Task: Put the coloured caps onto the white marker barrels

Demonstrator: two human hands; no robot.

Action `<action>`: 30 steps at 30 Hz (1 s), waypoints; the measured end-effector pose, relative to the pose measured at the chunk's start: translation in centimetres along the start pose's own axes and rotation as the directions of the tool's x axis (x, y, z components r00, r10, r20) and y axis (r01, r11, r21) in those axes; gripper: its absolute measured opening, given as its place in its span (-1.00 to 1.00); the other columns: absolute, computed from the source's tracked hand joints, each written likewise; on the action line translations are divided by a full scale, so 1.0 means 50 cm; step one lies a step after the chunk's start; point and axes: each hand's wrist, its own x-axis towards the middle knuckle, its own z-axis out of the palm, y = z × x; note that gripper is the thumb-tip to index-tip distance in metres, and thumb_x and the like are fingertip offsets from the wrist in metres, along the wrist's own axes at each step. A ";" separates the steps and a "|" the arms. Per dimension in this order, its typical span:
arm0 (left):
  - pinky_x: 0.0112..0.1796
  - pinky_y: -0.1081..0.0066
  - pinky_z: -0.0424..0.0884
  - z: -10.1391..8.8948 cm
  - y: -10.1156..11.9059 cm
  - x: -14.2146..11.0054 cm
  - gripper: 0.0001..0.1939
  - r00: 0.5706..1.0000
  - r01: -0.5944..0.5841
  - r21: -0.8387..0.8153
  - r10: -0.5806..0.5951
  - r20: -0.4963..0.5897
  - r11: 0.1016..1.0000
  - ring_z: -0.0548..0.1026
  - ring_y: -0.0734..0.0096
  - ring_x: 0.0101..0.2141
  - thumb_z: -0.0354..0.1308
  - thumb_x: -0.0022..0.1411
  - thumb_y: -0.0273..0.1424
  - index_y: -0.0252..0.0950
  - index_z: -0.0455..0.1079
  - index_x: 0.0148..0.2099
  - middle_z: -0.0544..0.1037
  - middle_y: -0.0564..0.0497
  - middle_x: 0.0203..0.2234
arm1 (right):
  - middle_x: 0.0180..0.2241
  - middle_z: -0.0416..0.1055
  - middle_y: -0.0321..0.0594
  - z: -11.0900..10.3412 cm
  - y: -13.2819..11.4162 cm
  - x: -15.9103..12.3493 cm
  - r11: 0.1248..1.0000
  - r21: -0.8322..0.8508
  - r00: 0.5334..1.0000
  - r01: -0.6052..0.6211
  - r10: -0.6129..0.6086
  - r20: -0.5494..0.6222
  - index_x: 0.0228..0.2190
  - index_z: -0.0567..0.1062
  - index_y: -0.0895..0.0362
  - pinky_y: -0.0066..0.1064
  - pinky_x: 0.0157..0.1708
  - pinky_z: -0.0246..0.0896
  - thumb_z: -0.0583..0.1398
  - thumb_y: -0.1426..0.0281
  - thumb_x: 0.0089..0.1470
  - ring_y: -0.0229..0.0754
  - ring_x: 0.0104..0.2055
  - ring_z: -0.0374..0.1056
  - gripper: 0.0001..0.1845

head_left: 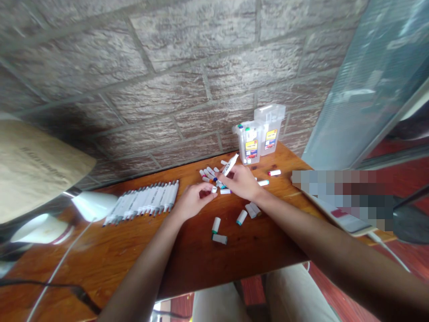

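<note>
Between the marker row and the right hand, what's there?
The left hand, pinching a white cap, and some loose caps lie between the marker row and right hand in the head view.

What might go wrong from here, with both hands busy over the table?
The small white cap could slip from the left hand, being so small. The loose caps beside the right forearm might get brushed and roll. The white marker in the right hand could knock nearby pieces.
</note>
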 end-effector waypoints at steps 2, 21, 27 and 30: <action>-0.24 0.42 0.45 0.001 -0.002 0.000 -0.76 1.000 0.005 -0.003 -0.005 -0.003 1.000 0.56 0.36 -0.32 0.24 0.28 -0.23 -0.32 0.52 -0.18 0.65 -0.04 -0.30 | -0.56 0.43 -0.27 0.001 0.001 0.000 1.000 -0.017 1.000 0.008 -0.007 0.016 -0.54 0.55 0.16 -0.45 -0.43 0.05 0.23 0.19 0.16 -0.27 -0.48 0.30 -0.64; -0.23 0.38 0.46 0.004 -0.009 0.002 -0.72 1.000 0.025 -0.009 -0.025 -0.002 1.000 0.56 0.33 -0.31 0.29 0.24 -0.18 -0.31 0.51 -0.20 0.65 -0.05 -0.28 | -0.60 0.39 -0.27 -0.009 -0.007 0.002 0.997 -0.035 0.995 0.062 -0.065 -0.082 -0.61 0.47 0.16 -0.44 -0.45 0.03 0.23 0.18 0.17 -0.30 -0.53 0.25 -0.59; -0.24 0.39 0.45 0.004 -0.004 0.004 -0.75 1.000 0.014 -0.043 -0.015 -0.026 0.999 0.54 0.37 -0.34 0.32 0.20 -0.22 -0.32 0.47 -0.27 0.63 -0.03 -0.32 | -0.54 0.46 -0.26 0.008 -0.007 -0.010 0.994 -0.061 0.995 0.087 -0.084 0.047 -0.53 0.55 0.14 -0.43 -0.40 0.09 0.22 0.20 0.19 -0.25 -0.47 0.36 -0.66; -0.26 0.40 0.44 0.002 0.002 0.004 -0.76 1.000 0.021 -0.004 -0.021 -0.024 1.000 0.53 0.37 -0.36 0.32 0.20 -0.22 -0.32 0.47 -0.28 0.63 -0.01 -0.35 | -0.51 0.50 -0.24 0.012 -0.002 -0.010 0.993 -0.064 0.991 0.102 -0.096 0.088 -0.50 0.57 0.13 -0.42 -0.38 0.11 0.22 0.18 0.20 -0.22 -0.44 0.41 -0.65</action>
